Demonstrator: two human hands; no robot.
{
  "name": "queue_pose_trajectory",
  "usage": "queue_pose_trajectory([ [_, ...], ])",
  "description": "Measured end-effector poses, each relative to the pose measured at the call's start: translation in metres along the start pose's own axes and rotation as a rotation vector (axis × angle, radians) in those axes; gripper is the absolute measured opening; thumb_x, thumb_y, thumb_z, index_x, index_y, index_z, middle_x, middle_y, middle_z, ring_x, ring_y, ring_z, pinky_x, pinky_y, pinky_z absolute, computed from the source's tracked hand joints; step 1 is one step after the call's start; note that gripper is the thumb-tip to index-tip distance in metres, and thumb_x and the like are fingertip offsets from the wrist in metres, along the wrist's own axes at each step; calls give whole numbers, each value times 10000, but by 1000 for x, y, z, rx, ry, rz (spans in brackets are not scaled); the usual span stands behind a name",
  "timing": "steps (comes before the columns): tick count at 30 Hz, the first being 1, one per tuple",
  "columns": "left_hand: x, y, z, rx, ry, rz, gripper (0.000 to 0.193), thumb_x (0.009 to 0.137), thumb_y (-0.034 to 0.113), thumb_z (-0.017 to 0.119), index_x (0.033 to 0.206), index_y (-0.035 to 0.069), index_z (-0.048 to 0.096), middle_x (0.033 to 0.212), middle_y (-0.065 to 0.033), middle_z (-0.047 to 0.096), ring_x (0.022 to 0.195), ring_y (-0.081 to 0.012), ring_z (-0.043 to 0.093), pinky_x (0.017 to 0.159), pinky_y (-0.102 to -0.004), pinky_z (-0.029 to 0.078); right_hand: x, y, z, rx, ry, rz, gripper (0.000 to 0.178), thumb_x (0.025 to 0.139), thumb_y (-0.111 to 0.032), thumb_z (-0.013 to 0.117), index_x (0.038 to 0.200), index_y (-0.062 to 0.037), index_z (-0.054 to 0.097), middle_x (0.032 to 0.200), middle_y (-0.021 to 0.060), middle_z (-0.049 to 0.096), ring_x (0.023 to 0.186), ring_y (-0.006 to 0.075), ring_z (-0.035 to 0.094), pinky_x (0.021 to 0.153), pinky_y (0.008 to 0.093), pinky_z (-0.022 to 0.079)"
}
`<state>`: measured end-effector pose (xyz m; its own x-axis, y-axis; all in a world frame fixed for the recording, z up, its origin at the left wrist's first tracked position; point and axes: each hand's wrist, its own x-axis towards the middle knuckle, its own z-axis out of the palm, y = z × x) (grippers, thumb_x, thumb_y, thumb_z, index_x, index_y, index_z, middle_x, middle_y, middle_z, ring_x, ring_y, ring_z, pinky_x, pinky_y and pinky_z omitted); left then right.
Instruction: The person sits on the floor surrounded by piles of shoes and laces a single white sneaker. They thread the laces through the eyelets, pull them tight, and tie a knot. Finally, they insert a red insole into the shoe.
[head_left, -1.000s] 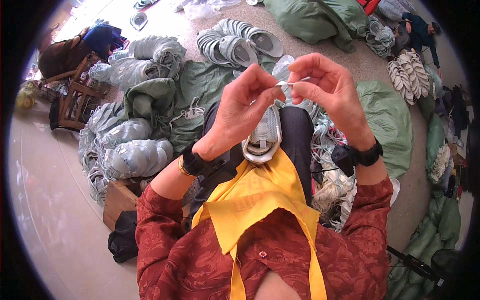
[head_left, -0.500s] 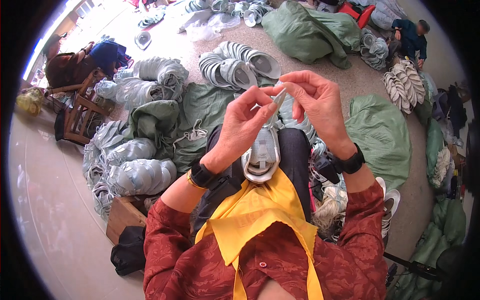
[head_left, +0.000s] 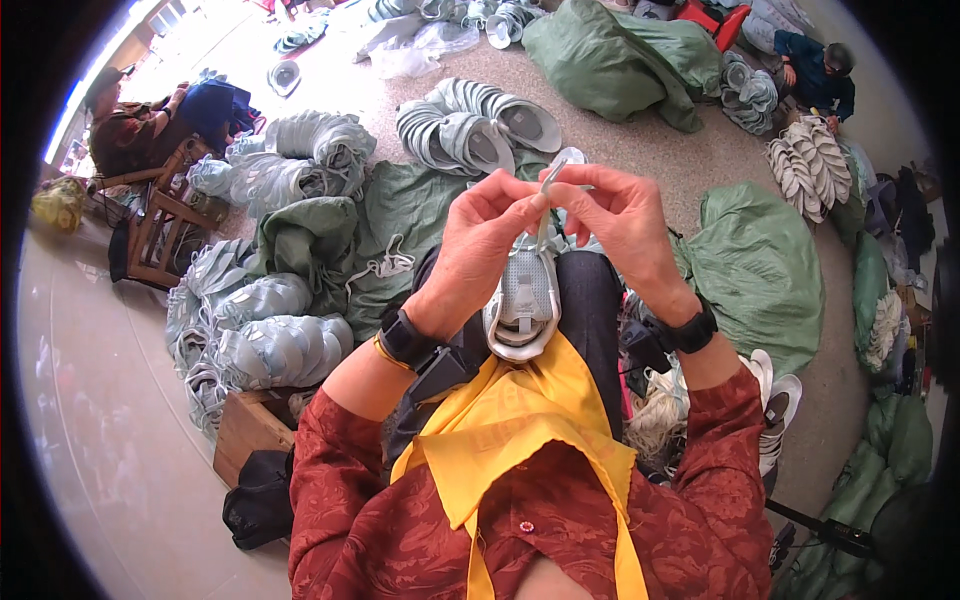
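A pale blue-grey shoe upper (head_left: 522,290) rests between my knees, its rounded end towards my yellow apron (head_left: 520,420). Just above its far end both hands pinch a flat whitish shoelace (head_left: 543,230) that runs up from the shoe. My left hand (head_left: 485,235) is closed on the lace between thumb and forefinger. My right hand (head_left: 618,215) pinches it too, fingertips almost touching the left ones. A pale loop shows above the fingertips. Whether the lace is knotted, I cannot make out.
Rows of nested shoe uppers (head_left: 285,350) lie at my left, with more stacked shoes (head_left: 470,130) ahead. Green sacks (head_left: 755,270) stand at right. A bundle of white laces (head_left: 658,415) sits by my right thigh. A wooden chair (head_left: 175,220) and people are farther off.
Both hands have drawn slightly down and to the left, their fingertips staying together. The lace between them has shifted, with a loop now showing above the fingers.
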<state>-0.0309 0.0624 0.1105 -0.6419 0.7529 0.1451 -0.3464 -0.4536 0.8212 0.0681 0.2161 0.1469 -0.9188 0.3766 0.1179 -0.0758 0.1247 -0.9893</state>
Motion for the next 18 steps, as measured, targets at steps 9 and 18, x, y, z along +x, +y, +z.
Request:
queue_pose_trajectory([
  [9, -4, -9, -14, 398, -35, 91, 105, 964, 101, 733, 987, 30, 659, 998, -31, 718, 809, -57, 596, 759, -224, 494, 5, 6, 2, -156, 4, -105, 161, 1003, -167, 691, 996, -8, 714, 776, 9, 718, 666, 36, 625, 545, 203, 474],
  [18, -7, -58, -70, 1211, -171, 125, 454, 740, 153, 827, 1127, 77, 601, 1146, -75, 641, 1124, -335, 517, 1008, -439, 450, -1, -33, 10, -367, -276, -240, 147, 1037, -130, 602, 964, -7, 635, 737, 55, 701, 596, 83, 648, 536, 258, 521],
])
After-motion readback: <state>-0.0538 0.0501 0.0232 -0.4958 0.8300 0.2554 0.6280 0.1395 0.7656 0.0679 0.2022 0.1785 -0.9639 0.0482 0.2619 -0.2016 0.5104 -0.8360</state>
